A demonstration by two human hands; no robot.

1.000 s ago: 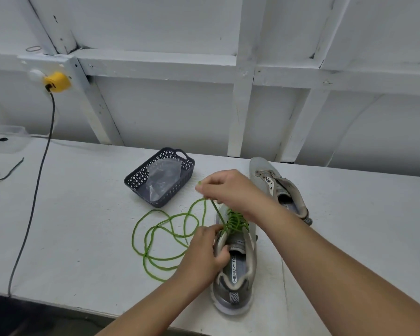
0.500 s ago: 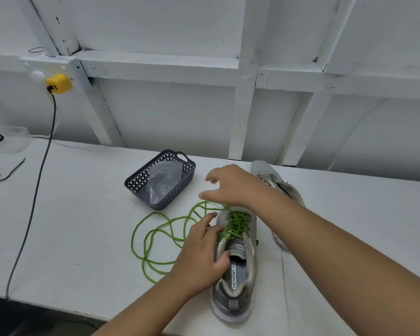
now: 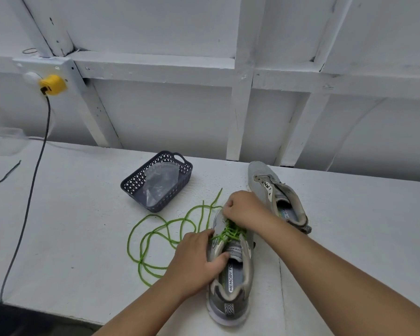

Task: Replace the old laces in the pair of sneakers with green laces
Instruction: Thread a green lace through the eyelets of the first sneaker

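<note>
A grey sneaker lies on the white table, heel toward me, with a green lace crossed through its eyelets. My left hand grips the sneaker's left collar, thumb inside the opening. My right hand is curled over the toe end and pinches the green lace there. Loose loops of the lace trail left across the table. The second grey sneaker lies on its side behind, with no lace visible in it.
A dark perforated basket holding a clear plastic bag stands behind the loops. A black cable runs from a yellow plug down over the table's left side. The table's front edge is close to me.
My right hand has dropped from holding the lace up above the shoe to the toe end, now curled on the lace. The loose loops shifted slightly. My left hand kept its grip.
</note>
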